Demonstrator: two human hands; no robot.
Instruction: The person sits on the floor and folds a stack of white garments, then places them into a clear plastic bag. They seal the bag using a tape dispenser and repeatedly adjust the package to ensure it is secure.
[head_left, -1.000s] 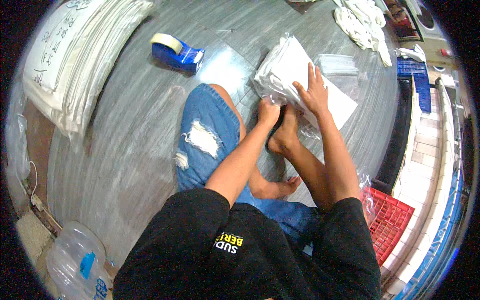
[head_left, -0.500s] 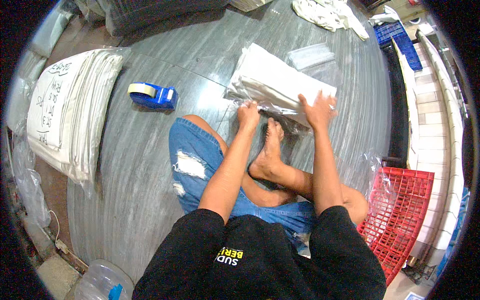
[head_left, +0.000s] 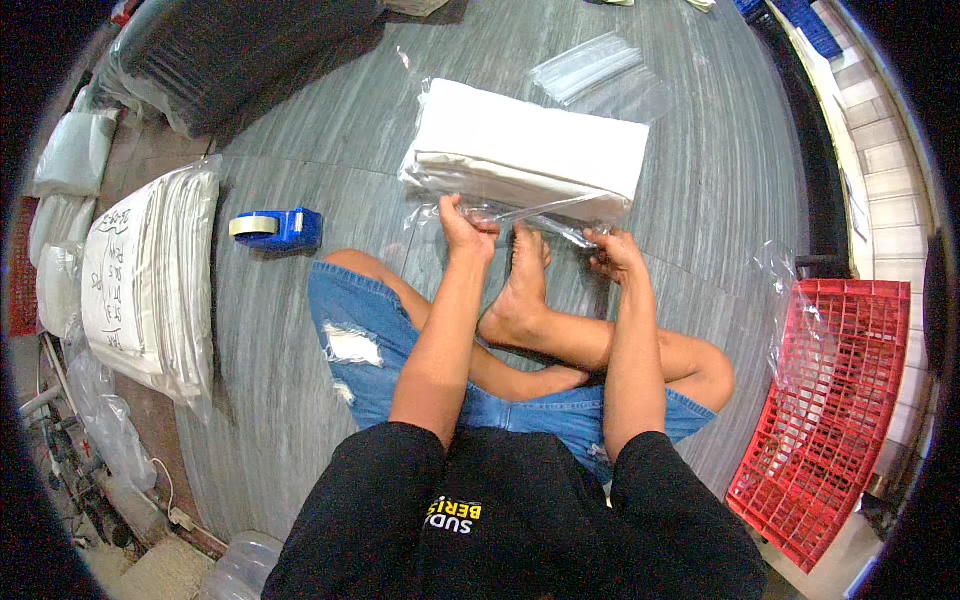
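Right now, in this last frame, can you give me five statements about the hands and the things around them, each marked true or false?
1. The left hand and right hand are both at the clear plastic along the near side of the white bundle. True.
2. The blue tape dispenser is right of the white bundle. False: it is to its left.
3. The red crate is to the right of the right hand. True.
4. The white bundle is held up in the air. False: it lies on the floor.
5. The clear film stack lies under the left hand. False: it lies beyond the white bundle.
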